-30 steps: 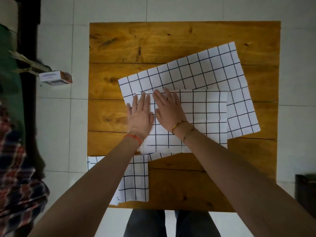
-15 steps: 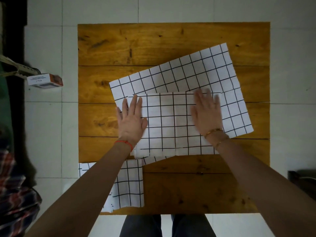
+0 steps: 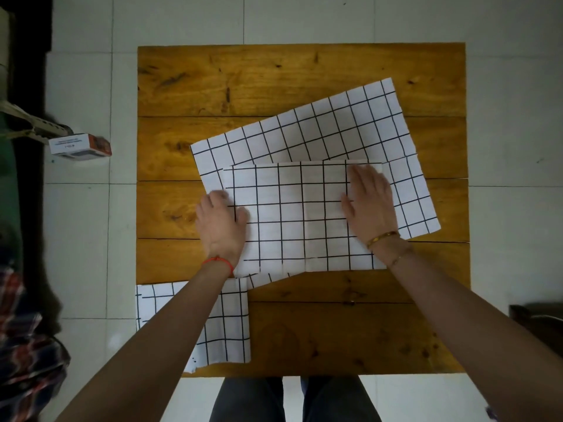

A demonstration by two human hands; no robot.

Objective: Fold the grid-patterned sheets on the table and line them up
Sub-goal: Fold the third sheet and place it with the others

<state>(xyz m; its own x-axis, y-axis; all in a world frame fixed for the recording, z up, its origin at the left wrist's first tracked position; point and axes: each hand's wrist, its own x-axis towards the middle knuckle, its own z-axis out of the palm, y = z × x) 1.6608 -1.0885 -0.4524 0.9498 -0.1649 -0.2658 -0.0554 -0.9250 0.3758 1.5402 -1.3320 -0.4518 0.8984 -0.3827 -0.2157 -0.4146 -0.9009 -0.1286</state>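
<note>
3 grid sheets [image 3: 304, 141] on wooden table [image 3: 274, 80], white tiled floor [image 3: 502, 86], both hands [image 3: 370, 202] pressing.

Wooden plank table [image 3: 274, 80] stands on a pale tiled floor [image 3: 304, 16].

Bare wood runs along the far strip of the square brown plank worktop [image 3: 274, 80], and again across its near right part, so a hand could pass flat over both. The skewed white black-gridded paper sheet [image 3: 329, 132] covers the middle and right (the folded gridded sheet [image 3: 292, 214] lies on top of it). A third gridded sheet [image 3: 225, 324] covers the near left corner.
</note>
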